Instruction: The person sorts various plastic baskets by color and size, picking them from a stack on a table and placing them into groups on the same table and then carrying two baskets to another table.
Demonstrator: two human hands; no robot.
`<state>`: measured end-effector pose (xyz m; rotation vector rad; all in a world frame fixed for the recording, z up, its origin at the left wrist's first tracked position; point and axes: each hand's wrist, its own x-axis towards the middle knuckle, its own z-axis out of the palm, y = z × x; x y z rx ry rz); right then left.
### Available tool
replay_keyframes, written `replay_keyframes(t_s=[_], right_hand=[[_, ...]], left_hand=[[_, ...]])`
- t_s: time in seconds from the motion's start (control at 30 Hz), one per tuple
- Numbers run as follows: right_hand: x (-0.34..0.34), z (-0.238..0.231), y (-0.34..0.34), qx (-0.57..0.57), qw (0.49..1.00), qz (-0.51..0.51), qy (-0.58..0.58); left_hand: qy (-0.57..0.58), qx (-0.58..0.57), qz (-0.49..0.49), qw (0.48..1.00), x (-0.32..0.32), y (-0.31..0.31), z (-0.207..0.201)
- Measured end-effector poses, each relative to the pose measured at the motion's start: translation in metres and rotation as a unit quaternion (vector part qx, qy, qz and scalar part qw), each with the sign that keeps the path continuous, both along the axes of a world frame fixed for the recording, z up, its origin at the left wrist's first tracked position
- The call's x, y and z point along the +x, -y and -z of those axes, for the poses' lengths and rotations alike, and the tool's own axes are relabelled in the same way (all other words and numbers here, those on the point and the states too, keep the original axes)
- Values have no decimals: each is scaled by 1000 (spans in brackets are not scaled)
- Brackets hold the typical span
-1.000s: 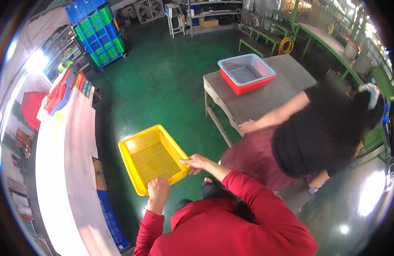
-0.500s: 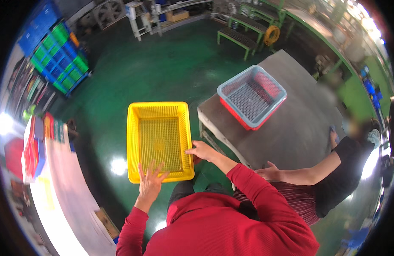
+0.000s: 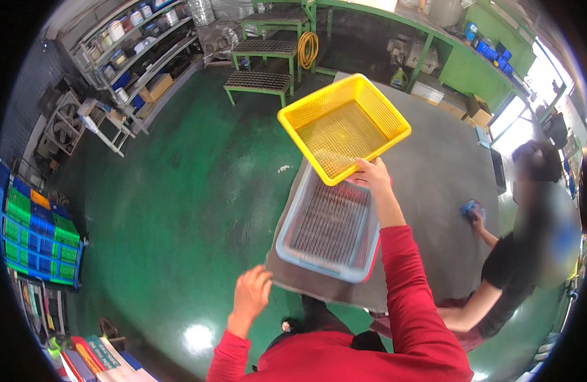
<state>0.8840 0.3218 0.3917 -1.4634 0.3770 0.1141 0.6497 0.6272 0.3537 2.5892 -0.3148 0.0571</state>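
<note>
A yellow plastic basket (image 3: 344, 130) with mesh sides is raised over the far part of the grey table (image 3: 433, 191), tilted and turned. My right hand (image 3: 373, 174) grips its near rim; the fingertips beneath the rim are partly hidden. Just below it, a light blue-grey basket (image 3: 328, 226) sits nested in a red basket (image 3: 373, 266), of which little more than an edge shows. The yellow one covers their far end. By the table's near left corner, my left hand (image 3: 251, 296) is open, empty, with fingers loosely bent.
On the right, a person (image 3: 516, 267) in a black top leans at the table, holding a blue cloth (image 3: 473, 210). Green steps (image 3: 261, 83) stand beyond the table. Blue and green crates (image 3: 42, 229) are stacked far left; books (image 3: 102, 356) lie lower left.
The yellow basket has moved right, from over the floor to above the table. My left hand has let go of it. My view has turned right.
</note>
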Motion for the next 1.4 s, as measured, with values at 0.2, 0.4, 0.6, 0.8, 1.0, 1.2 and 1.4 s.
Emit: replay_keyframes(t_s=[0.2,0.4,0.6,0.8,1.0,1.2,1.4], right_hand=[[127,64,58,18,993,89,-76],[233,109,83,41,981,180,-57],[310,98,109,127,984,115,-47],[201,97,57,-12,999,-28,11],[22,115,56,73,990,22,-116],[-131,84,38,125,979,100,-126],[-261,74,-2,91,988,104,-69]], left_hand=[[-147,-16,0,989,34,11,44],[-240,-46,-81,966,62,-8,54],[-254,-21,-114,960,86,-14,55],[-340,-182,-205,900,110,3,77],[-325,-110,-34,939,124,22,87],[-250,-135,15,959,125,24,125],[-172,-156,35,972,134,8,156]])
